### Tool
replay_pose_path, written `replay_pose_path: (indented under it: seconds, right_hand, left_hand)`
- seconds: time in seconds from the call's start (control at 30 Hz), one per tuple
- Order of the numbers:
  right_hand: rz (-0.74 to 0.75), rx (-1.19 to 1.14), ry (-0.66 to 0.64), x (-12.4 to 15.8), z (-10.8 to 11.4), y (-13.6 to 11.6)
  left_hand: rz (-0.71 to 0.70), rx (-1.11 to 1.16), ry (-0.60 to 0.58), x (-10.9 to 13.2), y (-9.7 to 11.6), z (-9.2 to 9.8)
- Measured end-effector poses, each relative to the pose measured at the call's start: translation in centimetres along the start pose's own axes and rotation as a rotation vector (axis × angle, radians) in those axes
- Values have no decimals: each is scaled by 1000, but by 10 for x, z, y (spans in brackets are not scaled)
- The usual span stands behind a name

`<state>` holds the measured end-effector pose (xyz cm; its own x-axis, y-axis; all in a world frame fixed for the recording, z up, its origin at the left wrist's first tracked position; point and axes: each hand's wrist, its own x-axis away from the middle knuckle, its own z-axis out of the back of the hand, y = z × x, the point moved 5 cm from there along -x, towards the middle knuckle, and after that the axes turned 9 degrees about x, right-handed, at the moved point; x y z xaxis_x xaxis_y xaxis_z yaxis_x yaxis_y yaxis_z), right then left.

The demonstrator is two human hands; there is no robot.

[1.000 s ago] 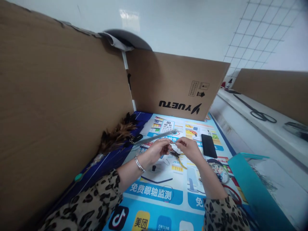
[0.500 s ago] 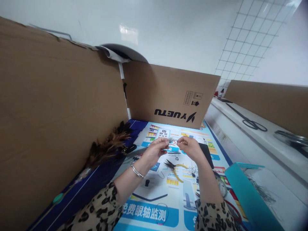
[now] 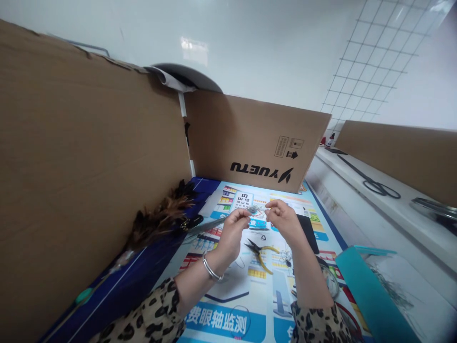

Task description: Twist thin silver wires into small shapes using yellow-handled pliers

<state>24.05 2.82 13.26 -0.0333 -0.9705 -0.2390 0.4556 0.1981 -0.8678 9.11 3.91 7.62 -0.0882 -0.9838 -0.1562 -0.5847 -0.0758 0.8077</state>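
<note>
Wire [image 3: 260,208] between fingers [image 3: 244,215]; wires [image 3: 389,286] in box [image 3: 360,281]

leopard-print sleeves [image 3: 150,314] in tan and black, a silver bangle [image 3: 210,269], yellow-handled pliers [image 3: 262,252] on a blue-and-white printed mat [image 3: 228,314], brown cardboard [image 3: 250,133] with black lettering, a brown feather duster [image 3: 157,221] with a teal handle tip, a teal tray [image 3: 367,290], and a seemingly silvery wire piece [image 3: 260,208].

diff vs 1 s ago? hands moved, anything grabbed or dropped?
Left hand and right hand have shifted away from the pliers, towards the back cardboard. They hung right over the pliers then; now these lie in plain sight on the mat. Nothing grabbed or dropped: both hands pinch the same small wire piece. Pliers, phone and feather duster lie as before.
</note>
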Motion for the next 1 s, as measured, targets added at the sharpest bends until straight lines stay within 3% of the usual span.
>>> replay_pose_path:
  seconds: [0.2,0.4,0.63,1.0]
  right_hand:
    - [9,-203,-22,4,-3,-5]
    - [6,-120,-32,3,-6,-6]
    - [31,-69,-114,8,-11,-13]
    - [33,-60,-50,3,-11,-9]
  left_hand:
    - [-45,-31,-18,10,-2,-10]
    - [-112,-51,-19,11,11,-13]
    - [-118,-28,-45,10,8,-13]
    - [-151,-150,-23,-1,5,-4]
